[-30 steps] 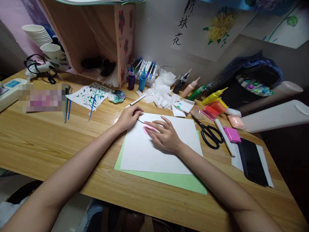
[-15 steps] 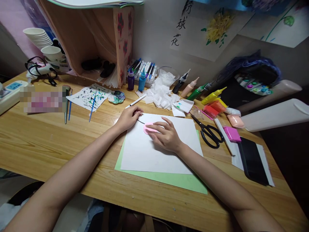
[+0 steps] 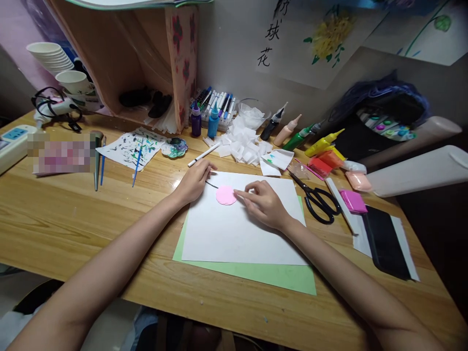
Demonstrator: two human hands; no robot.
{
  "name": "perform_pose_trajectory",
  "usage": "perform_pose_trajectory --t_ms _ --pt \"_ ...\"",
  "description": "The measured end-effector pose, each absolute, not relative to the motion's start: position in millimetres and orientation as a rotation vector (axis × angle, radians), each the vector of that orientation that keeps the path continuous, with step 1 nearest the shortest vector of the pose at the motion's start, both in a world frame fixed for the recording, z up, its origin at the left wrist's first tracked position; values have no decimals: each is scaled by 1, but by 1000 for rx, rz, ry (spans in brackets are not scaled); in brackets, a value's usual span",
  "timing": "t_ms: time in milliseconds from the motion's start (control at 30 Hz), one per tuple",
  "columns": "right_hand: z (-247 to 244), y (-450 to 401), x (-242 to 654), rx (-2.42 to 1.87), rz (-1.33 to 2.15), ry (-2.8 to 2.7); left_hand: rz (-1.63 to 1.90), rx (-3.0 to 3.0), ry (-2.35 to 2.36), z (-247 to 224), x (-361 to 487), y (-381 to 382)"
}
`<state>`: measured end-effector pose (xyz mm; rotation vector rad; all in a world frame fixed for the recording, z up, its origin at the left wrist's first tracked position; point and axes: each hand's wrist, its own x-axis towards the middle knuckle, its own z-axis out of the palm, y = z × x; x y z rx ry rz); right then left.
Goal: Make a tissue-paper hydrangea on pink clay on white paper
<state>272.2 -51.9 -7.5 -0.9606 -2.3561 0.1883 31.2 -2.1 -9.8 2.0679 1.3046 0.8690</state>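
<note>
Over at the far left of the frame, a stack of paper cups [image 3: 49, 56] stands at the back of the desk [image 3: 73, 219], and a blue paintbrush [image 3: 138, 163] lies across a paint-spattered sheet [image 3: 120, 148]. Now to the centre: here's the left hand [image 3: 195, 180], resting at the upper-left corner of the white paper [image 3: 234, 234], fingers curled inward; whether they pinch anything, I can't tell. A white pen [image 3: 203, 154] lies just beyond it. From under that hand a thin dark line [image 3: 212, 185] runs to the pink disc [image 3: 225, 195], flat on the paper's upper part, mid-frame. And the right hand [image 3: 268, 204]! Loosely open, gripping nothing, index finger stretched out to the disc's right edge, the other fingers bent. Right of the paper, black-handled scissors [image 3: 309, 191], then a magenta packet [image 3: 353, 201] at the frame's right.
</note>
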Motion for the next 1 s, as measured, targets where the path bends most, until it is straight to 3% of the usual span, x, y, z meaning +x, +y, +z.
perform_pose_trajectory --t_ms 300,833,1000 --pt "-12 -59 272 -817 -13 -2496 467 2171 1302 8 49 -33" --pt "-11 -58 272 -967 -12 -2435 423 2163 1377 7 62 -40" --pt "-12 -57 275 -988 129 -2529 566 1966 1369 5 58 -32"
